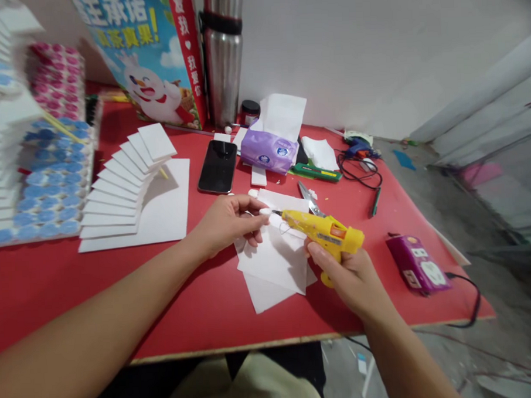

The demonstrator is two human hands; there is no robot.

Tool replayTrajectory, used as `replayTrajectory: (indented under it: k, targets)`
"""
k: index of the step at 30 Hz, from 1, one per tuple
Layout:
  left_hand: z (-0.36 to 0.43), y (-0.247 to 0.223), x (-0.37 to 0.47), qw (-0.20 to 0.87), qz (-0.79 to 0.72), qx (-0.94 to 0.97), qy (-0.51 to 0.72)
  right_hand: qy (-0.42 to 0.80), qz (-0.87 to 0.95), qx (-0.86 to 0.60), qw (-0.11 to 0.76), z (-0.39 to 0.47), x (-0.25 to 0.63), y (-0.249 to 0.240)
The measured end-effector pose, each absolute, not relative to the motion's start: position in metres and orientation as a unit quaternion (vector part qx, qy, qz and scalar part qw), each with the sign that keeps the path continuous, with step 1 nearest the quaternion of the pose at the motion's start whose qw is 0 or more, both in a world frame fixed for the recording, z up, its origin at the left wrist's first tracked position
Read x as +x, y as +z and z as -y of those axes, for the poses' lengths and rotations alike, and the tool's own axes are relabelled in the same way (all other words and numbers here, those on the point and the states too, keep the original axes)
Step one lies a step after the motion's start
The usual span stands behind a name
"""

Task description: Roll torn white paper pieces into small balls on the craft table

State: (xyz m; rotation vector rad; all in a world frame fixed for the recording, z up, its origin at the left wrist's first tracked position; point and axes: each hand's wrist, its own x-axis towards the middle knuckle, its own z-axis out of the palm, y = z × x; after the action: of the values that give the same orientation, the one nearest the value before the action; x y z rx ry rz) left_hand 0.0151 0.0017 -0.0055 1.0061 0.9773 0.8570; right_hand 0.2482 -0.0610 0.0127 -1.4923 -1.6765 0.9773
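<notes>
My right hand (345,272) is wrapped round the grip of a yellow hot glue gun (322,229), whose nozzle points left. Between the thumb and fingertips of my left hand (231,224) is a small white piece (265,211), right at the nozzle tip; its exact kind I cannot make out. Beneath both hands lie overlapping white sheets (272,269) on the red table. Partly behind the glue gun rests a pair of scissors (308,197). A fanned spiral of white slabs (115,191) stands on a white board to the left of my left hand.
Beyond my hands lie a black phone (218,166), a purple tissue pack (269,146) and a green utility knife (317,172). A steel thermos (225,60) stands by the wall. At right sits a purple power box (418,264) with a cord. Trays of blue rolls (56,184) are at left.
</notes>
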Motion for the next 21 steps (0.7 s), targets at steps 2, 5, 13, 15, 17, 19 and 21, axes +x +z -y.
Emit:
replayTrajectory:
  k: [2, 5, 13, 15, 17, 19, 21]
  targets:
    - [-0.001, -0.004, 0.015, 0.683, -0.432, 0.449, 0.383, 0.376, 0.645, -0.574, 0.335, 0.061, 0.248, 0.012]
    - [-0.002, -0.003, 0.015, 0.684, -0.428, 0.451, 0.382, 0.377, 0.646, -0.574, 0.334, 0.061, 0.248, 0.01]
    - [-0.003, -0.005, 0.013, 0.693, -0.411, 0.446, 0.39, 0.359, 0.641, -0.588, 0.338, 0.063, 0.245, 0.017]
    - [-0.003, -0.004, 0.012, 0.694, -0.411, 0.446, 0.389, 0.358, 0.644, -0.586, 0.338, 0.063, 0.244, 0.019]
    - [-0.002, -0.004, 0.012, 0.696, -0.411, 0.445, 0.387, 0.357, 0.647, -0.585, 0.334, 0.064, 0.244, 0.02]
    - [-0.002, -0.003, 0.012, 0.698, -0.409, 0.443, 0.385, 0.356, 0.648, -0.587, 0.33, 0.065, 0.244, 0.021]
    - [-0.002, -0.004, 0.012, 0.702, -0.405, 0.44, 0.388, 0.354, 0.644, -0.593, 0.33, 0.066, 0.243, 0.021]
